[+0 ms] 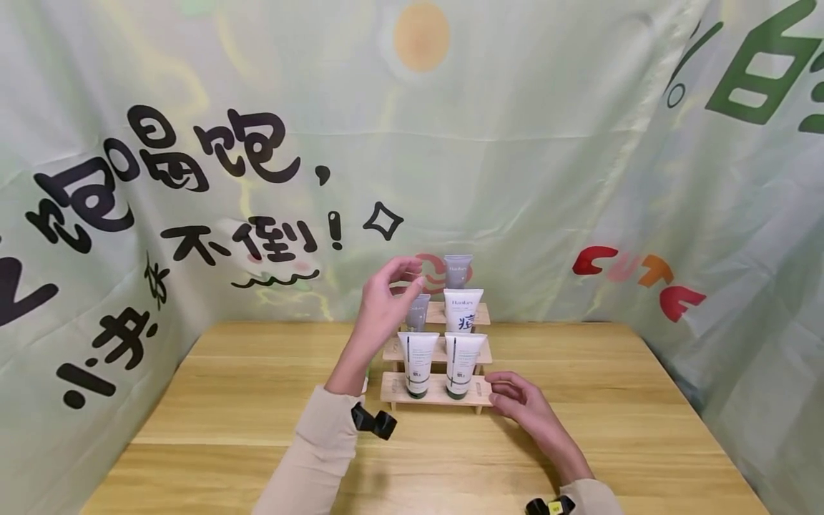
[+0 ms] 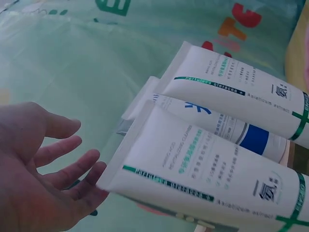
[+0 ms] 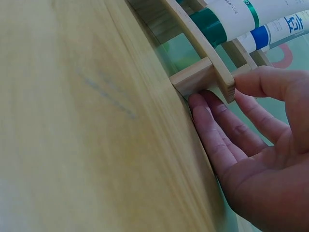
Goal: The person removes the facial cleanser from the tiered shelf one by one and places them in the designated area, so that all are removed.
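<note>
Two beige sleeves (image 1: pixel 315 458) reach in closest, one small black device (image 1: pixel 373 422) at each wrist, over a wood-grained surface (image 1: pixel 592 400). Beyond them is one three-tiered stand of pale wood (image 1: pixel 395 386), on which five squeeze tubes show, upright: on the front tier, two white tubes with dark green caps (image 1: pixel 421 357), side by side; behind these, one white tube with blue lettering (image 1: pixel 462 307) at right and one grey tube (image 1: pixel 420 313) at left, partly hidden; highest, one further grey tube with pale lettering (image 1: pixel 458 270). The left grip (image 1: pixel 389 297) is released, fingers loosely spread and holding nothing, just beside the left-hand tubes. The right grip (image 1: pixel 521 400) touches the front tier's right end, fingers by the leg; whether it pinches the wood, I cannot tell. One pale green printed cloth (image 1: pixel 515 179) hangs behind.
</note>
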Demonstrator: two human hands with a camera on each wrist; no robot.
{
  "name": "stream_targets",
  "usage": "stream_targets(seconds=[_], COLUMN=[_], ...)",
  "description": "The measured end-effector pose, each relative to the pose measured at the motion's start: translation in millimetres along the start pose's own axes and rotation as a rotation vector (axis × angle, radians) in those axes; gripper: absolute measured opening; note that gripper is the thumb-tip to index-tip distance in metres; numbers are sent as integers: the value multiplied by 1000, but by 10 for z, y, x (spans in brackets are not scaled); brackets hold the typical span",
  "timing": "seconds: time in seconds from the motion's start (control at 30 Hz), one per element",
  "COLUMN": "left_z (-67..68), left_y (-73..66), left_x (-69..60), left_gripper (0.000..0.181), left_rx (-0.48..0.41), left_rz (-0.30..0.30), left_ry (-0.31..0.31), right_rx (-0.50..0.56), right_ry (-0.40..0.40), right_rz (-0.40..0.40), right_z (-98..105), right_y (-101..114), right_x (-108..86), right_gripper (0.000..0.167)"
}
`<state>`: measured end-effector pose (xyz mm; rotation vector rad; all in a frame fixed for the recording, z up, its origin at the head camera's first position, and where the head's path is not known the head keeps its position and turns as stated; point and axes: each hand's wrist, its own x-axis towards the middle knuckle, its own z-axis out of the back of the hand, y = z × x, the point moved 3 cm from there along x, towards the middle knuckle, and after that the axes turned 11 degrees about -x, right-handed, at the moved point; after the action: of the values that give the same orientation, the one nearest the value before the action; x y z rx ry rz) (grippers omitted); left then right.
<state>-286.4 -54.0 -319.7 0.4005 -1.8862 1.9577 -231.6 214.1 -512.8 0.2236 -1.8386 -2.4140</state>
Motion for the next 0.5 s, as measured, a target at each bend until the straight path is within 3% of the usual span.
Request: stream_targets(seconds=[0.17,0.5], left_z=[-93,-189], left_y=[4,95], left_x=[168,395], left_gripper=[28,32], left_rx=[36,73], left_rz=[13,103], left_ry=[55,157], right_rx=[13,17], right_ry=[-4,-6], right_rz=[6,0], right_z=[-1,-13], right_y=[1,6], right_x=[4,1], right_gripper=[45,44])
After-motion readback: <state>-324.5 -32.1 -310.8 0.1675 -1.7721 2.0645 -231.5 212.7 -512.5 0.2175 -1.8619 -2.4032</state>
